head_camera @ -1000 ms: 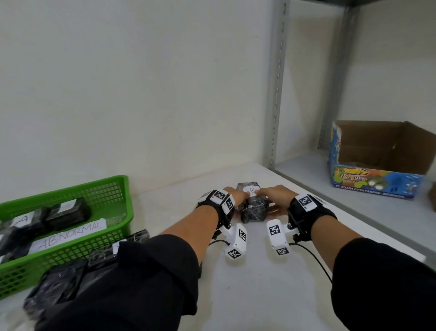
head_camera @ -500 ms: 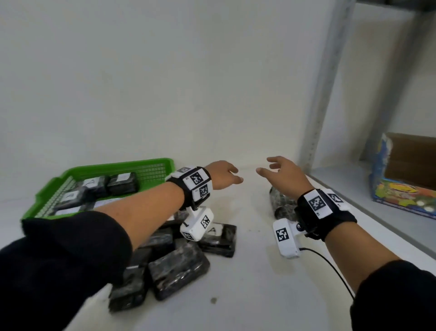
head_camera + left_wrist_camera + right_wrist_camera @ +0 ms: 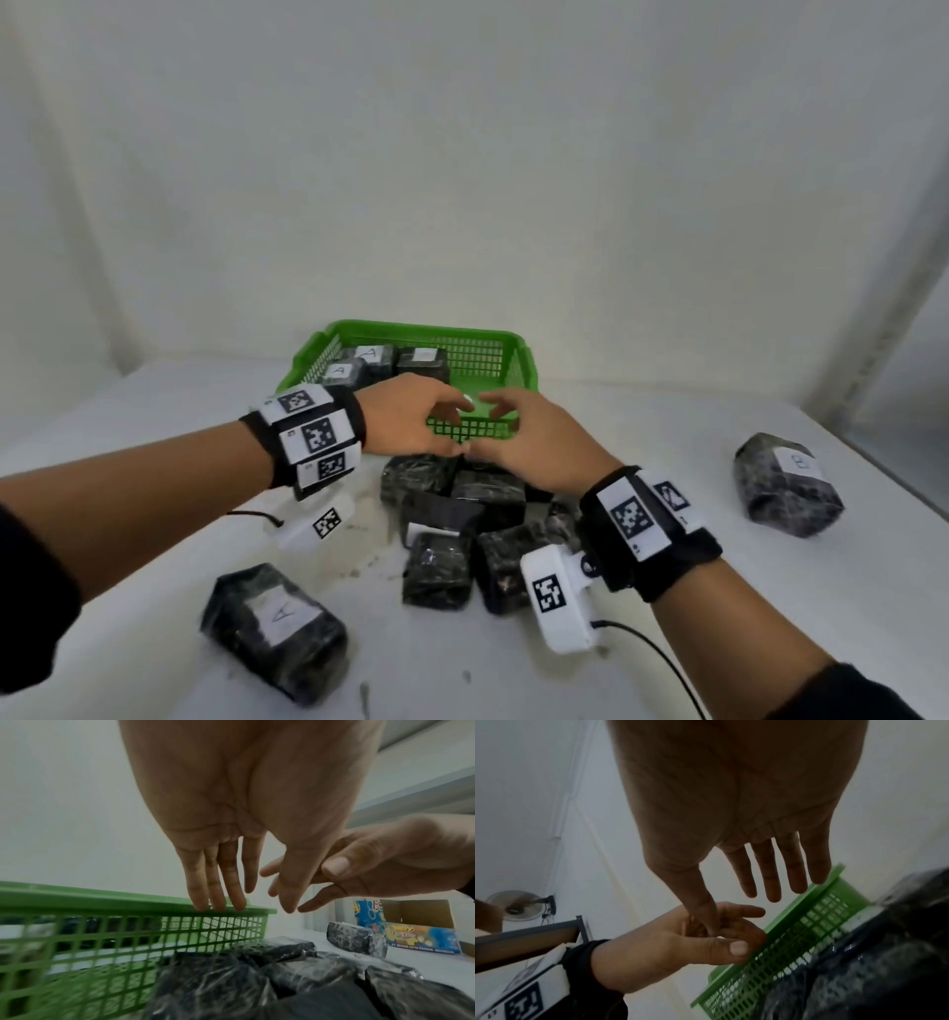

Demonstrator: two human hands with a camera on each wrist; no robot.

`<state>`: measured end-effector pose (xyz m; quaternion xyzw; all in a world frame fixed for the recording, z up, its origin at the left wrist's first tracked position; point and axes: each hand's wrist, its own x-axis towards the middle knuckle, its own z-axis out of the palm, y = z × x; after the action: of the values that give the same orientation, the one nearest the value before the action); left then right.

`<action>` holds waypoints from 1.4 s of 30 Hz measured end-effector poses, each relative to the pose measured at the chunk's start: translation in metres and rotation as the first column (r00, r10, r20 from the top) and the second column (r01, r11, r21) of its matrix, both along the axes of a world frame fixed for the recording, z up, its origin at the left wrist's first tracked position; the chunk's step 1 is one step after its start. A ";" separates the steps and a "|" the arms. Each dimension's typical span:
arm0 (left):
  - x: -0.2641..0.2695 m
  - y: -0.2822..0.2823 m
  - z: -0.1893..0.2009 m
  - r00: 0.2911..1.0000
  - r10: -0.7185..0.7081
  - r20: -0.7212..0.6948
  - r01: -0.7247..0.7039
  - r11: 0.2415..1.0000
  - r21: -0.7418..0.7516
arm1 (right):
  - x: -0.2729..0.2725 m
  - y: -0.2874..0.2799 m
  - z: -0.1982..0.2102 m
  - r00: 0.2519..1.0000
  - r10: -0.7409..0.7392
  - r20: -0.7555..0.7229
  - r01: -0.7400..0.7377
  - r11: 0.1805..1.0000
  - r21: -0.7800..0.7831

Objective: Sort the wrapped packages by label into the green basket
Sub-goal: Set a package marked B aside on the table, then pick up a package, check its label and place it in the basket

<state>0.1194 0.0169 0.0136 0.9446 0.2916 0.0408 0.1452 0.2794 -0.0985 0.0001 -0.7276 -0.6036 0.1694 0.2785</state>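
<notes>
A-labelled package (image 3: 280,627) lies alone near front-left tabletop edge. Behind it, unsorted package pile (image 3: 462,524) mid-tabletop, labels mostly hidden. Left hand (image 3: 411,416) and right hand (image 3: 534,442) hover over pile, each grip spread, empty, thumbs nearly meeting. B-labelled package (image 3: 788,483) sits apart toward right edge. Green basket (image 3: 524,360) at back edge holds A-labelled packages. Risk: hidden labels invite wrong sort; slick wrap may slip; crowded hands may collide.

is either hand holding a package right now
No, the left hand and the right hand hover with loose fingers, holding nothing, above the pile of wrapped packages.
</notes>
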 end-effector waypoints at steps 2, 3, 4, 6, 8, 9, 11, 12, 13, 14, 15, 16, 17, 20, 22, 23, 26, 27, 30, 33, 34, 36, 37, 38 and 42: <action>-0.014 -0.001 -0.003 1.000 0.008 0.011 -0.008 1.000 0.030 | -0.012 0.003 -0.006 0.996 0.072 0.052 -0.068 0.996 -0.058; -0.020 -0.002 -0.005 1.000 0.015 0.015 -0.015 0.999 0.037 | -0.017 0.004 -0.009 0.992 0.100 0.074 -0.093 0.992 -0.088; -0.025 -0.003 -0.006 1.000 0.021 0.011 -0.021 0.999 0.025 | -0.021 0.004 -0.012 0.988 0.118 0.096 -0.106 0.987 -0.117; -0.031 -0.007 -0.011 0.999 0.010 -0.039 -0.011 1.000 -0.026 | -0.026 0.006 -0.018 0.979 0.144 0.146 -0.118 0.978 -0.173; -0.033 -0.012 -0.019 0.991 -0.032 -0.128 0.028 0.999 -0.031 | -0.030 0.006 -0.024 0.966 0.178 0.187 -0.135 0.966 -0.220; -0.032 -0.014 -0.022 0.983 -0.058 -0.175 0.056 0.998 -0.016 | -0.032 0.005 -0.025 0.959 0.191 0.211 -0.141 0.963 -0.228; -0.027 -0.018 -0.031 0.964 -0.090 -0.249 0.105 0.993 0.046 | -0.035 0.005 -0.029 0.947 0.198 0.254 -0.142 0.965 -0.220; -0.024 -0.020 -0.033 0.957 -0.088 -0.276 0.114 0.990 0.082 | -0.036 0.004 -0.031 0.941 0.195 0.275 -0.137 0.967 -0.215; -0.022 -0.022 -0.035 0.952 -0.078 -0.297 0.115 0.988 0.107 | -0.037 0.004 -0.032 0.931 0.196 0.308 -0.134 0.968 -0.213; -0.020 -0.023 -0.036 0.947 -0.072 -0.314 0.114 0.986 0.118 | -0.038 0.005 -0.033 0.916 0.203 0.347 -0.132 0.967 -0.217; -0.018 -0.024 -0.037 0.944 -0.071 -0.324 0.114 0.987 0.116 | -0.037 0.006 -0.035 0.900 0.212 0.380 -0.133 0.965 -0.224; -0.018 -0.024 -0.037 0.943 -0.072 -0.324 0.112 0.988 0.106 | -0.036 0.007 -0.036 0.890 0.218 0.400 -0.131 0.963 -0.234; -0.018 -0.024 -0.036 0.947 -0.073 -0.312 0.106 0.990 0.091 | -0.036 0.008 -0.036 0.886 0.225 0.406 -0.133 0.961 -0.241; -0.024 -0.018 -0.032 0.978 -0.054 -0.202 0.063 0.997 0.036 | -0.030 0.008 -0.035 0.910 0.227 0.348 -0.154 0.962 -0.224; -0.033 -0.011 -0.027 0.996 -0.025 -0.087 0.022 0.999 -0.037 | -0.025 0.007 -0.031 0.941 0.219 0.260 -0.179 0.969 -0.168; -0.037 -0.007 -0.023 0.999 -0.013 -0.034 0.011 0.996 -0.085 | -0.023 0.006 -0.029 0.958 0.209 0.198 -0.184 0.973 -0.138; -0.052 0.004 -0.015 0.992 0.041 0.123 -0.014 0.977 -0.213 | -0.022 0.011 -0.024 0.987 0.163 0.007 -0.163 0.987 -0.004; -0.056 0.007 -0.012 0.976 0.088 0.201 -0.029 0.959 -0.282 | -0.022 0.014 -0.023 0.986 0.162 -0.040 -0.160 0.986 0.048; -0.071 0.012 -0.004 0.875 0.262 0.406 -0.052 0.887 -0.460 | -0.026 0.023 -0.019 0.944 0.233 -0.234 -0.201 0.968 0.152; -0.085 0.018 -0.001 0.749 0.387 0.538 -0.026 0.828 -0.560 | -0.041 0.034 -0.021 0.883 0.303 -0.358 -0.209 0.938 0.276; -0.089 0.020 -0.001 0.709 0.422 0.564 -0.018 0.812 -0.584 | -0.047 0.040 -0.023 0.873 0.299 -0.384 -0.176 0.930 0.324; -0.097 0.023 -0.003 0.647 0.459 0.609 0.023 0.787 -0.617 | -0.059 0.051 -0.027 0.830 0.287 -0.479 -0.095 0.918 0.385; -0.100 0.023 -0.006 0.629 0.453 0.632 0.056 0.785 -0.617 | -0.065 0.055 -0.029 0.789 0.285 -0.545 -0.054 0.915 0.400; -0.104 0.024 -0.010 0.619 0.436 0.654 0.079 0.793 -0.603 | -0.069 0.059 -0.030 0.738 0.282 -0.613 -0.020 0.917 0.399; -0.114 0.029 -0.030 0.555 0.430 0.712 0.071 0.829 -0.555 | -0.078 0.071 -0.037 0.615 0.282 -0.737 -0.010 0.937 0.350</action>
<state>0.0055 0.0462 -0.0169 0.7026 0.2900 0.4043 0.5088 0.2018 -0.0273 -0.0369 -0.4769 -0.5005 0.3914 0.6073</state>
